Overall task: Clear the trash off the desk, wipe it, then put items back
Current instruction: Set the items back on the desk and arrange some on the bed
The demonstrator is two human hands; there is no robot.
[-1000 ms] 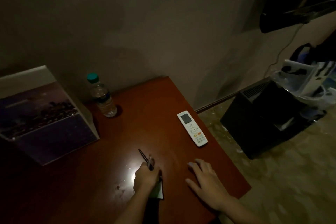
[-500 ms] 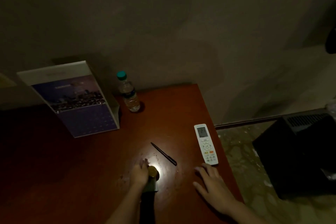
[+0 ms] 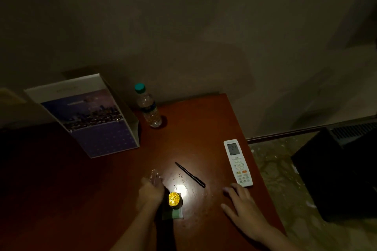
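A gold-capped container [image 3: 174, 199] is held upright on the red-brown tabletop [image 3: 193, 128] by the left hand [image 3: 152, 192], whose fingers are curled round its dark side, presumably so that it can be set down squarely rather than dropped. It stands just left of the pen [image 3: 189, 174] and nearer the person. Its round lid is bright yellow with an embossed mark, and a green-and-white label is seen lower down. A pale ridged shape beyond the knuckles cannot be made out in the dim light. The right hand [image 3: 240, 208] is laid flat, fingers spread and holding nothing, right of the pen and nearer, seemingly as a brace. The remote [image 3: 237, 162] is placed right of the pen. The water bottle [image 3: 148, 108] and the calendar [image 3: 91, 118] are kept beyond it by the wall, out of the working area. Specks and smears are seen around the pen.
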